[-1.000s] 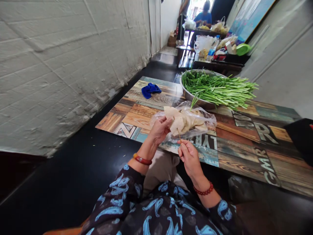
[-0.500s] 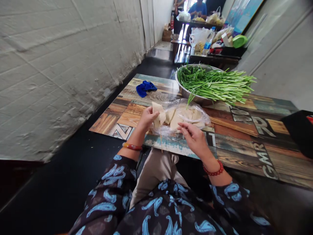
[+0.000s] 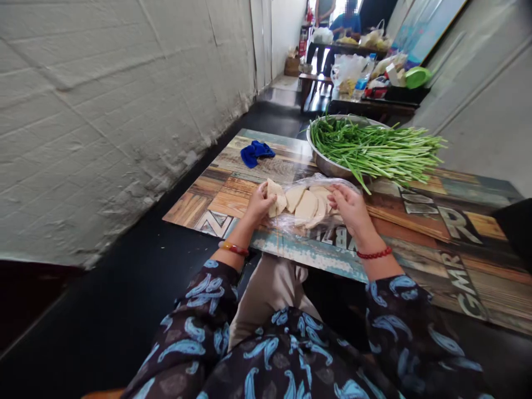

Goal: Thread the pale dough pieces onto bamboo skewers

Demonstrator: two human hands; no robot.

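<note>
My left hand point(image 3: 261, 203) is closed on a beige, flat slice of food point(image 3: 275, 195) at the table's near side. A thin wooden skewer point(image 3: 277, 226) hangs down below that slice. Just right of it, several more beige slices point(image 3: 306, 206) overlap on a clear plastic bag point(image 3: 286, 221). At the bag's right side, my right hand point(image 3: 349, 206) has its fingertips pinched together on the plastic; the exact grip is small and partly hidden.
Behind the bag stands a metal bowl point(image 3: 328, 163) heaped with long green chives point(image 3: 374, 147). A blue cloth point(image 3: 256, 152) lies at the far left. Thin wooden sticks point(image 3: 409, 223) rest to the right. Further back, a cluttered table holds a water bottle point(image 3: 364, 77), and people are beyond it.
My right hand has moved right and away from me, from over the slices to the bag's right side. The slices show more openly. My left hand keeps its slice, which has tilted.
</note>
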